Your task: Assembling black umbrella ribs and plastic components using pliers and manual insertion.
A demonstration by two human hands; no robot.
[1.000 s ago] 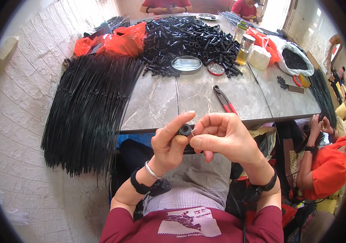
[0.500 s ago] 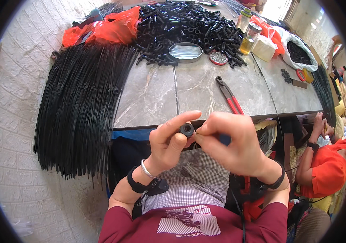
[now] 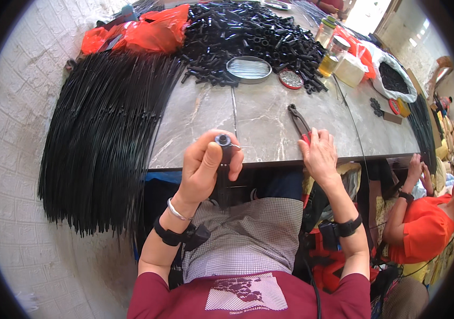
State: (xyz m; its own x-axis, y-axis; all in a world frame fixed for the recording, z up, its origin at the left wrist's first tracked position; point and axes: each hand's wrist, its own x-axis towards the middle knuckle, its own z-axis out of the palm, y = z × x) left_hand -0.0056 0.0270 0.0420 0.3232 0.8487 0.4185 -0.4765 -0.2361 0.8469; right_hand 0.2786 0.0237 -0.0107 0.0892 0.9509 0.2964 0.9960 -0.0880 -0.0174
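Upright in my left hand (image 3: 200,165) is a short black tubular piece (image 3: 226,155), its round end facing up between thumb and fingers. A thin, pale metal wire or pin (image 3: 244,146) sticks out sideways from near its top. A blurred dark length hangs below the hand; I cannot tell whether it belongs to the piece. At the table's near edge my right hand (image 3: 320,157) has its thumb and fingers around the red handles of the pincers (image 3: 297,118). Their dark jaws lie on the table, pointing away from me, while the hand covers the handle ends.
Black tubes (image 3: 248,37) form a big pile at the back, beside a round tin of thin wires (image 3: 249,70) and a red-rimmed tin of small metal bits (image 3: 290,79). Long black strands (image 3: 104,133) hang over the left edge. Jars (image 3: 333,56) stand back right; a co-worker (image 3: 429,223) sits at right.
My right hand has left the tubular piece and moved right to the pincers' handles. My left hand has shifted left and up, and the piece's end now points more upward.
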